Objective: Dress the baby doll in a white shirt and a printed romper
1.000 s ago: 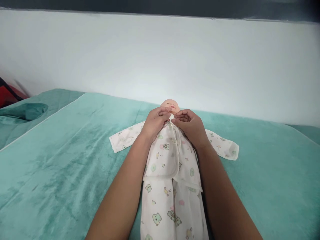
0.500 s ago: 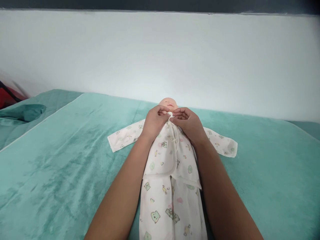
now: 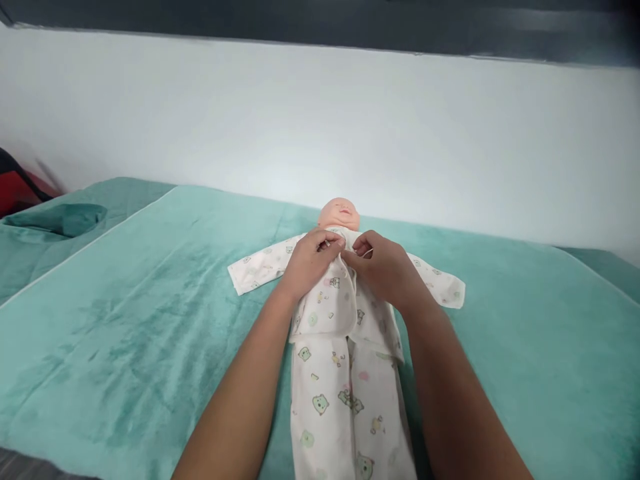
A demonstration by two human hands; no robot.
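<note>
We record one doll (image 3: 339, 213), face up; printed jacket (image 3: 323, 312), front pinched by our left hand (image 3: 309, 260); white tie (image 3: 369, 253), gripped in our right hand (image 3: 387, 268).

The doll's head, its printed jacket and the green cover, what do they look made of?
Doll's head: probably vinyl or similar plastic, given its smooth, moulded surface. Printed jacket: thin, matt fabric, perhaps cotton; it creases softly. Green cover: seemingly velvety plush; its pile shows light and dark streaks.

No legible text, no readable label or brand; no readable number, no readable sign
</note>
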